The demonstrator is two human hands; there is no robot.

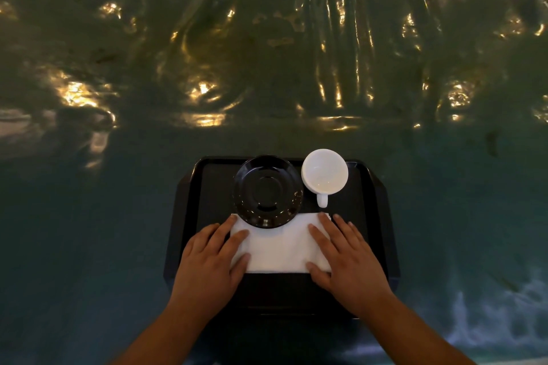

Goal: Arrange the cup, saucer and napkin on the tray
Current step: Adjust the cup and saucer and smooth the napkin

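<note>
Both hands lie flat with fingers spread, the left hand [212,255] and right hand [345,255] pressing the ends of the white napkin [278,249] on the black tray [376,216]. The black saucer [267,191] overlaps the napkin's far edge, with the white cup [324,175] beside it. The napkin is seemingly being squared; next the cup likely needs lifting onto the saucer.

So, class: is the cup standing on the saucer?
No, the cup stands on the tray beside the saucer, to its right.
</note>
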